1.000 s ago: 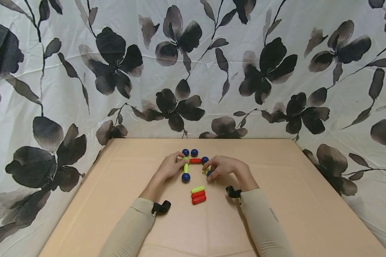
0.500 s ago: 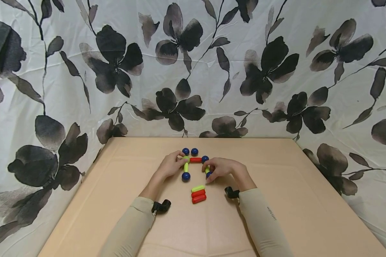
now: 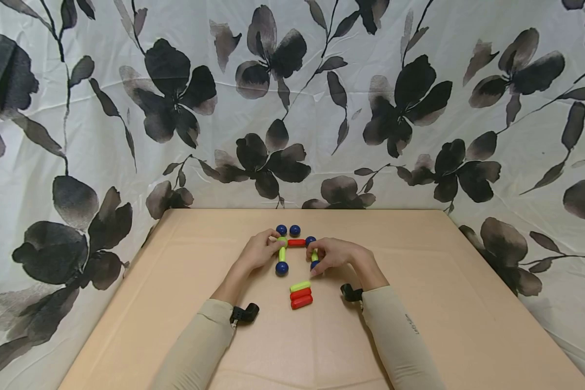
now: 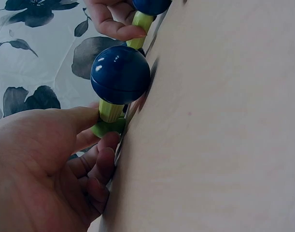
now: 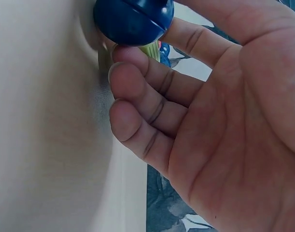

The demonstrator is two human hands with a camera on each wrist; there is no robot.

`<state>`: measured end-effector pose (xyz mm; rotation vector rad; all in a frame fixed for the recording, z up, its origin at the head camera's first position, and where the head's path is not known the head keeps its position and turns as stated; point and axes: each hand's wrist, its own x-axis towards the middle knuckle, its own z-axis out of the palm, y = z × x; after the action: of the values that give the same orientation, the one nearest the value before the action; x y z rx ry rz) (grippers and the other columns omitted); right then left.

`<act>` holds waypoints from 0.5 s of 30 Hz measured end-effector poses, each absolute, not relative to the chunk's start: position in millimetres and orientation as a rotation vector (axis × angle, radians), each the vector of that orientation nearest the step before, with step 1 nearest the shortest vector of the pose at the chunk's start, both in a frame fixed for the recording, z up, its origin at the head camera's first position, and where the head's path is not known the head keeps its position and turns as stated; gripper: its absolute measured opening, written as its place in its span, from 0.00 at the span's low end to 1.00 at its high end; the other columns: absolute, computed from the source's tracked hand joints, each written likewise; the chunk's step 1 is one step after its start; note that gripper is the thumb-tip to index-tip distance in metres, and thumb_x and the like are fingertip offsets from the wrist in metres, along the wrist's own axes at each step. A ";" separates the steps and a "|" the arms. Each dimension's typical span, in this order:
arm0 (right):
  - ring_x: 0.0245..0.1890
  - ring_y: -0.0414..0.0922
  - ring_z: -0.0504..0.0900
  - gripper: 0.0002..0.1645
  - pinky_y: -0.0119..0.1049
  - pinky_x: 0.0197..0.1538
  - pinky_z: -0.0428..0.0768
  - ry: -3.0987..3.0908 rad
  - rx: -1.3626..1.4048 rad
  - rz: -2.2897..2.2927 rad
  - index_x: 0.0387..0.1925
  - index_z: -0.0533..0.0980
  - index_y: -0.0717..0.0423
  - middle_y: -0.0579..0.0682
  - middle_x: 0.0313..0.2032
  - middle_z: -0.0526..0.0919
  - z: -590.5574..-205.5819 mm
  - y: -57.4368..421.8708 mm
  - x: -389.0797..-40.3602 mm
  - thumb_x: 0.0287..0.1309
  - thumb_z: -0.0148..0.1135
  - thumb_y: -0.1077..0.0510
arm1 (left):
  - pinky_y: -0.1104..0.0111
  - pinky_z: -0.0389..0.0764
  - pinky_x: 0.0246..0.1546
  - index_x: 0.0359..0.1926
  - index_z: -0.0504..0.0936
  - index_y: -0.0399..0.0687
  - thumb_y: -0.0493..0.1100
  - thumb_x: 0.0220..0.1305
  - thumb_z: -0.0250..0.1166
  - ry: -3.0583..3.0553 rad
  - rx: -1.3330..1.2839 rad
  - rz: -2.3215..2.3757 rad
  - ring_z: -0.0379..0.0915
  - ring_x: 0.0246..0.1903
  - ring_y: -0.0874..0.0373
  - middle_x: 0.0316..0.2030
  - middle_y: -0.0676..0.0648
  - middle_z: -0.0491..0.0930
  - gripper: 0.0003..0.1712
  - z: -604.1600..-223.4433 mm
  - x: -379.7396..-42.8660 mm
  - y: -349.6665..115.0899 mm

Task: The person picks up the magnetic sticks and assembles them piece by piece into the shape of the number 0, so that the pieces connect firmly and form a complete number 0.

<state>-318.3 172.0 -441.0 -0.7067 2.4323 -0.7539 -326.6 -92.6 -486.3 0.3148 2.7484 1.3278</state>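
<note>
My left hand pinches a green ball at the left corner of a ball-and-rod figure on the table. From that ball a yellow-green rod runs toward me to a blue ball. A red rod joins the green ball to another blue ball on the right. My right hand holds the near blue ball of the right side, its fingers curled about the ball and its yellow-green rod. The fingers partly cover that rod.
Behind the figure sit two blue balls, one close to the green corner and one beside it. Nearer me lie a yellow-green rod and two red rods side by side. A floral cloth hangs behind the table.
The right-hand rod and its near blue ball have swung slightly left, so the rod stands straighter. My right hand shifted a little left with them; my left hand keeps its place.
</note>
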 end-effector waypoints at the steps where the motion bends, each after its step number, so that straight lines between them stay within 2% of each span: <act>1: 0.40 0.48 0.75 0.20 0.40 0.42 0.71 2.434 -0.704 -0.755 0.48 0.82 0.48 0.50 0.36 0.78 -441.2 172.1 -318.1 0.57 0.79 0.50 | 0.68 0.69 0.26 0.56 0.81 0.49 0.54 0.74 0.66 2.748 0.317 1.328 0.73 0.25 0.57 0.31 0.50 0.83 0.18 -486.3 -326.5 -92.7; 15: 0.39 0.48 0.77 0.20 0.40 0.44 0.73 2.453 -0.709 -0.740 0.50 0.84 0.46 0.49 0.35 0.80 -437.6 169.3 -311.2 0.57 0.79 0.49 | 0.67 0.69 0.26 0.56 0.81 0.49 0.53 0.74 0.66 2.737 0.327 1.332 0.73 0.25 0.57 0.31 0.49 0.82 0.18 -486.8 -325.2 -94.5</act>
<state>-311.2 169.3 -437.6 -0.7085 2.4535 -0.7399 -325.2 -94.5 -486.8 0.3268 2.7374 1.3319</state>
